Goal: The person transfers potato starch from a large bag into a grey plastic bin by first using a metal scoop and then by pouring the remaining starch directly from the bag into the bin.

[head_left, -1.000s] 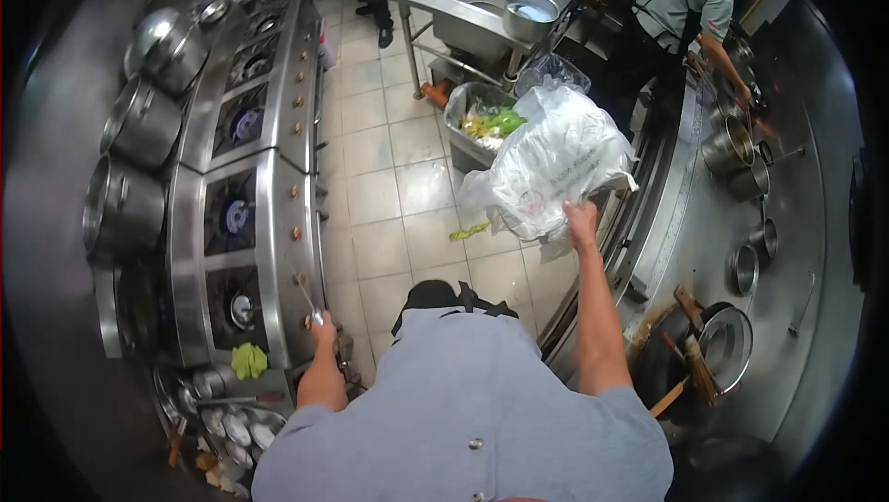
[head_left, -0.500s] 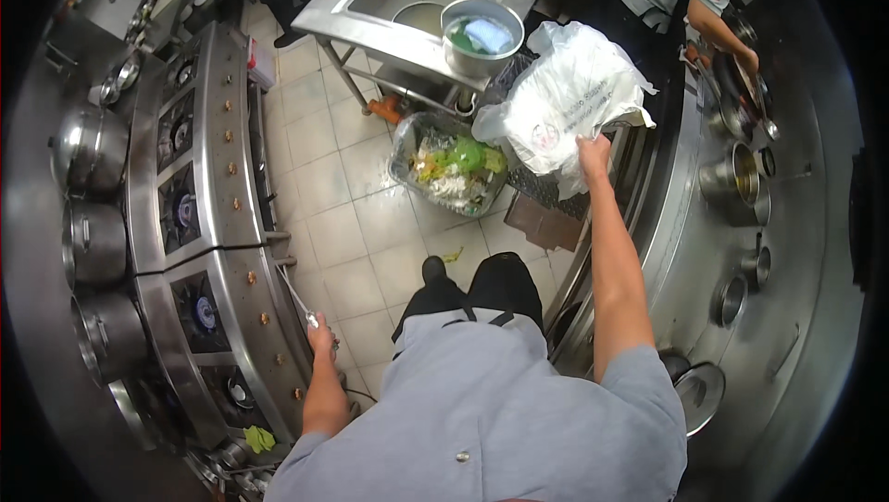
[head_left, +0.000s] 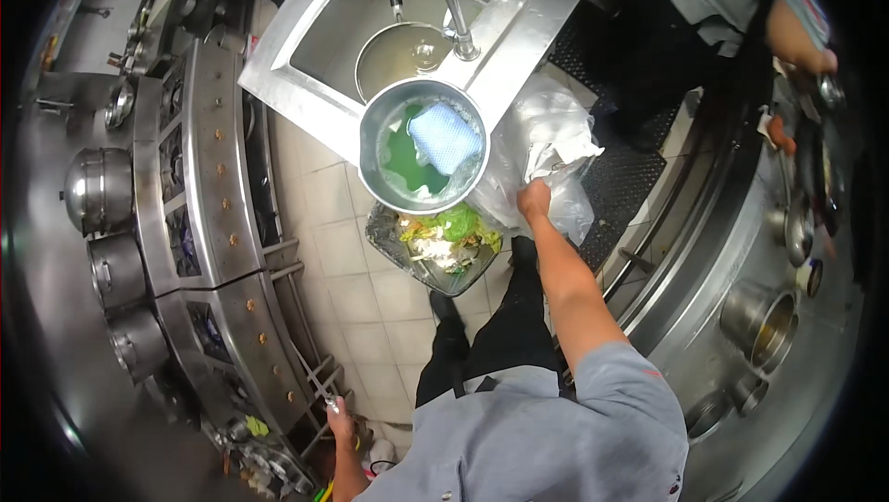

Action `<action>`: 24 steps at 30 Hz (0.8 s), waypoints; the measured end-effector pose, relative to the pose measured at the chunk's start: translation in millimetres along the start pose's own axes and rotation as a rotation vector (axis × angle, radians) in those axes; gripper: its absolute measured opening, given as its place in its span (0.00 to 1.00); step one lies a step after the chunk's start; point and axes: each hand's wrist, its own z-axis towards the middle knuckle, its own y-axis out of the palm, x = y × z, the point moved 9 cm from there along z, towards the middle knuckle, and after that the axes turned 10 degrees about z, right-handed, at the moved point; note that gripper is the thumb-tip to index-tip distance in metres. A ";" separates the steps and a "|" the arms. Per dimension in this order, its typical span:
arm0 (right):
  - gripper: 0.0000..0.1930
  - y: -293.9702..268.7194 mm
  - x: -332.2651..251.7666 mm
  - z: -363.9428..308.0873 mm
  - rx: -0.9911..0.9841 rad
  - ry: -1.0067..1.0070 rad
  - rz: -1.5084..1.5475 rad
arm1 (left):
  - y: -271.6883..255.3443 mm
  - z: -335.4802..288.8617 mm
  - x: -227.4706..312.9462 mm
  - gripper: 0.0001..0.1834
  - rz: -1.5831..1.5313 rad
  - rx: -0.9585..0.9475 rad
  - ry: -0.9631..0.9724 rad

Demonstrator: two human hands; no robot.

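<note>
My right hand (head_left: 534, 201) is closed on the gathered top of a white plastic bag (head_left: 546, 122), which hangs beside the sink's near corner. Just left of the bag, a lined waste bin (head_left: 394, 261) holds green scraps and other food waste. Down at the left, near the stove front, my left hand (head_left: 340, 419) is wrapped round a long, thin metal utensil (head_left: 313, 378); its exact kind is unclear. A pot (head_left: 370, 173) of green soapy liquid with a blue cloth (head_left: 446, 138) in it sits at the sink's near edge, partly over the bin.
The steel sink (head_left: 319, 53) holds a long-handled pan (head_left: 380, 62) under the faucet (head_left: 463, 43). A stove (head_left: 222, 215) lines the left, with large pots (head_left: 100, 192) beyond. At right, a co-worker (head_left: 722, 2) stands by a counter with a tall pot (head_left: 755, 312). A perforated dark mat (head_left: 630, 178) covers floor there.
I have come closer to the sink. The white bag has gone lower, next to the sink and bin. My left hand still grips the metal utensil; the co-worker's arm has shifted.
</note>
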 end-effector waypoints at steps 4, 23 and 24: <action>0.12 78.1 40.5 40.2 -0.190 -0.112 -0.284 | 1.8 -63.7 2.4 0.15 0.010 -0.003 -0.150; 0.24 227.9 178.8 125.7 -0.453 -0.276 -0.591 | -12.6 -82.8 2.7 0.13 0.182 0.217 -0.191; 0.25 217.3 162.4 104.7 -0.466 -0.352 -0.611 | -13.0 -78.1 -0.8 0.13 0.174 0.187 -0.194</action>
